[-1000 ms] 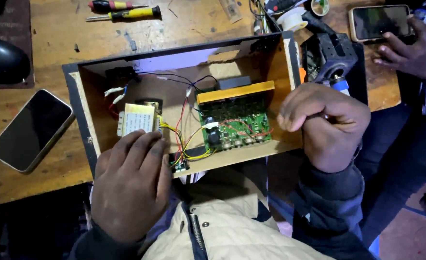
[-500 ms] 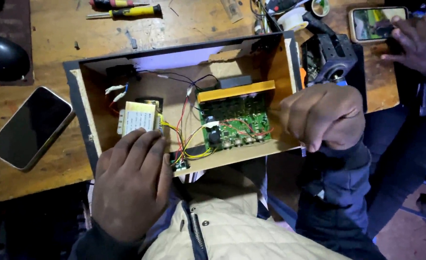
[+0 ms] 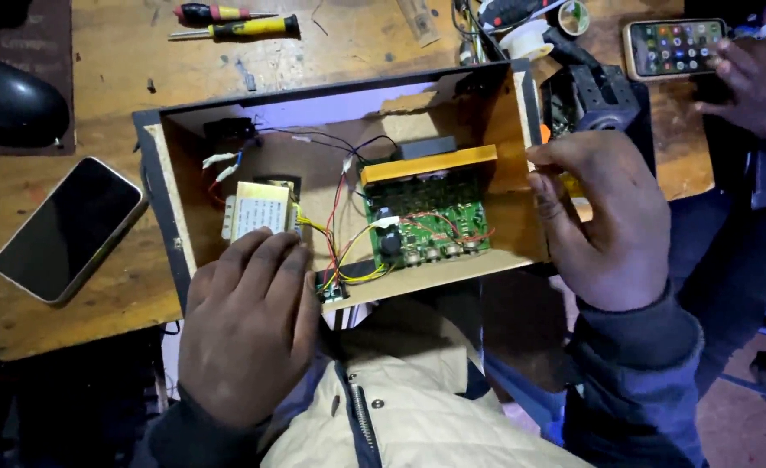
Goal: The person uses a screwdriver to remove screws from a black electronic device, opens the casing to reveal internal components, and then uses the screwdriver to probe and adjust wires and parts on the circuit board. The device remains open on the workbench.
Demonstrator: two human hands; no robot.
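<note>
Fingers [image 3: 266, 260] of the left hand [image 3: 249, 334] are spread flat and relaxed, draped over the near edge of the wooden box [image 3: 509, 186], tips just touching the cream transformer [image 3: 257, 211] inside it. Nothing pinched there, just resting. The right hand [image 3: 604, 221] is curled loosely round the box's right wall, fingertips on the inner face, so it's steadying rather than gripping hard.

The box lies open side up on the workbench [image 3: 97, 113], partly overhanging the near edge toward the person's lap. Its long axis runs left to right, tilted a little so the right end sits farther away. Inside, right of the transformer, there's a green circuit board [image 3: 426, 225] with a yellow strip along its far edge, and red, yellow and black wires [image 3: 340, 234] looping between the two.

What I'd worry about: that overhang. If either hand lets go, I reckon the box could tip off toward the lap. Also the left fingertips are right next to those loose wires, easy to snag one off its joint.

Left of the box lies a dark phone [image 3: 67, 227], beyond it two screwdrivers [image 3: 236, 22], and far right another person's hand [image 3: 751, 82] touches a lit phone [image 3: 673, 48].
</note>
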